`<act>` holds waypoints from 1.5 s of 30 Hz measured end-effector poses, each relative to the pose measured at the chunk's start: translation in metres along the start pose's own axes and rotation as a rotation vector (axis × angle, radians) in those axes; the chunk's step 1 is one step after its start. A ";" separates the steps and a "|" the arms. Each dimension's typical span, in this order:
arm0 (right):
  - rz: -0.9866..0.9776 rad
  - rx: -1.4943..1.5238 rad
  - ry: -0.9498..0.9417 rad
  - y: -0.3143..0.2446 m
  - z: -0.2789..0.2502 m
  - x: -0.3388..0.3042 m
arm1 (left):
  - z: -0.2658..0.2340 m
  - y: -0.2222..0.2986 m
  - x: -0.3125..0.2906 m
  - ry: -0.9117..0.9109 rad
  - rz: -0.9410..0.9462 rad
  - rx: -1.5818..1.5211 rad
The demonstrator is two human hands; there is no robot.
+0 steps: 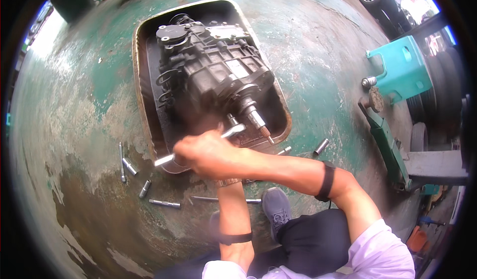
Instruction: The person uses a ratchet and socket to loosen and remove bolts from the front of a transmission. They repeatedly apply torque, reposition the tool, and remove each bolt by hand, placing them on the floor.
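My right hand (206,152) is closed in a fist around the handle of a silver ratchet wrench (233,130). The wrench head meets a short metal shaft at the front of a dark gearbox (213,70), just left of its splined input shaft (255,116). The gearbox lies in a worn rectangular metal tray (141,80). My right forearm crosses over my left forearm (235,209), which reaches up with a metal watch band (229,182) at the wrist. Beyond that my left hand is hidden behind the right one, so its fingers do not show.
Several sockets (130,166) and extension bars (165,204) lie on the green floor at left and front. Another socket (321,146) lies right of the tray. Farther right are a turquoise stool (402,68), a green floor jack (385,142) and stacked tyres (442,85).
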State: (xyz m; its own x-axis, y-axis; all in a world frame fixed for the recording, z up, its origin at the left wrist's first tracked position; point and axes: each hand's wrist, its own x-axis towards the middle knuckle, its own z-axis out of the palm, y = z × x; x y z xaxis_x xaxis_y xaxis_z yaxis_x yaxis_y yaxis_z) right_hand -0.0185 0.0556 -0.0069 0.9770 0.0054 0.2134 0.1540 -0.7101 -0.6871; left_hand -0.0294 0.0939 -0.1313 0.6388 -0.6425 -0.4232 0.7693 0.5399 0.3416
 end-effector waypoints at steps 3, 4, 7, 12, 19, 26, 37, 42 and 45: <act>0.025 -0.122 -0.333 0.004 0.028 0.010 | -0.002 0.001 -0.007 -0.010 -0.067 -0.010; 0.066 -0.168 -0.445 0.006 0.033 0.013 | -0.002 0.002 -0.008 -0.012 -0.077 -0.006; 0.052 -0.155 -0.323 0.004 0.026 0.006 | 0.004 0.003 -0.010 -0.005 -0.091 -0.008; 0.076 0.001 0.074 -0.011 -0.033 -0.023 | 0.015 0.009 -0.001 0.071 -0.082 0.005; 0.728 0.744 0.855 0.031 -0.113 -0.045 | 0.023 0.006 0.018 0.255 0.055 0.366; 0.459 0.626 0.849 0.036 -0.079 -0.022 | 0.026 0.005 0.011 0.111 -0.019 -0.066; 0.010 -0.214 -0.424 0.006 0.033 0.008 | -0.004 -0.007 -0.011 -0.022 -0.084 -0.074; 0.036 -0.146 -0.225 -0.005 0.001 -0.007 | 0.001 -0.004 -0.010 -0.007 -0.072 -0.045; -0.002 -0.104 -0.004 -0.015 -0.033 -0.022 | 0.006 0.001 -0.001 0.022 -0.048 0.016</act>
State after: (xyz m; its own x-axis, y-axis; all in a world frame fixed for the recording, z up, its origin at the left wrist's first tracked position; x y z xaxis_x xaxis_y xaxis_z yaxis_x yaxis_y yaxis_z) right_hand -0.0471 0.0426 0.0220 0.9772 0.0095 0.2121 0.1402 -0.7791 -0.6110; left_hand -0.0291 0.0921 -0.1248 0.6011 -0.6549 -0.4579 0.7991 0.5001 0.3338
